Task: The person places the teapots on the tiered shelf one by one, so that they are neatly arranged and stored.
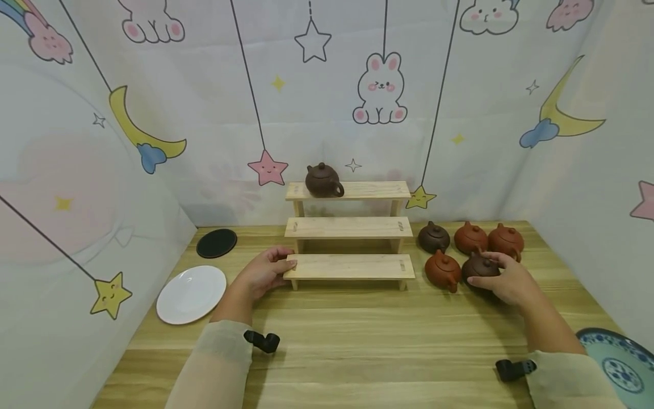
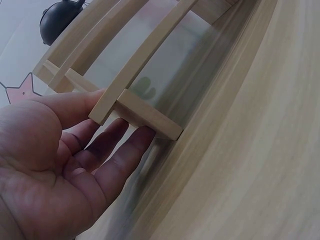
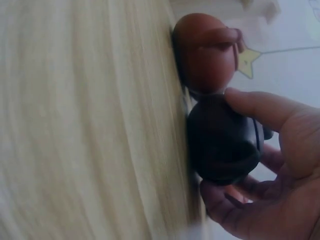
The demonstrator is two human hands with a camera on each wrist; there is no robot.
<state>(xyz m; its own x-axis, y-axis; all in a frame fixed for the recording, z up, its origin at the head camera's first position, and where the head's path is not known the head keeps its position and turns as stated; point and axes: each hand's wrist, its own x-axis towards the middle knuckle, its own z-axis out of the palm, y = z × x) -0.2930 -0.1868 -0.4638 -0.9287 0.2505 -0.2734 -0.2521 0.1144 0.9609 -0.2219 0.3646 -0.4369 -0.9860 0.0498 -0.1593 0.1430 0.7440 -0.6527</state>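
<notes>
At the right of the table point(image 1: 327, 346), the right hand point(image 1: 511, 282) holds a dark teapot point(image 1: 472, 267) among 4 other pots; grip narrow, thumb on the near side of the body, fingers around the opposite side. Chief risk, as judged: knocking the orange-brown teapot point(image 1: 441, 270) just to its left, since the right wrist view shows the 2 bodies touching or almost so, and a sideways drag would pass contact along. Lifting without clearance could also catch the 2 red-brown teapots point(image 1: 470, 238) point(image 1: 506, 241) behind. Lid: if loose, it may slide or drop should the pot tilt, as no finger visibly pins it. Smooth, rounded walls could let the pot turn between thumb and fingers. Second risk: the left hand point(image 1: 265, 274) grips the left end of the lowest shelf of the 3-tier wooden rack point(image 1: 352, 267), thumb above, fingers below by the leg; a tug there might shift the rack and unsettle the dark-brown teapot point(image 1: 323, 182) on the top tier. Position relative to grip: held pot sits between right thumb and fingers, body to the left of the palm, lid knob upward. Base is at or very near the tabletop; cannot tell whether weight is still borne there.
</notes>
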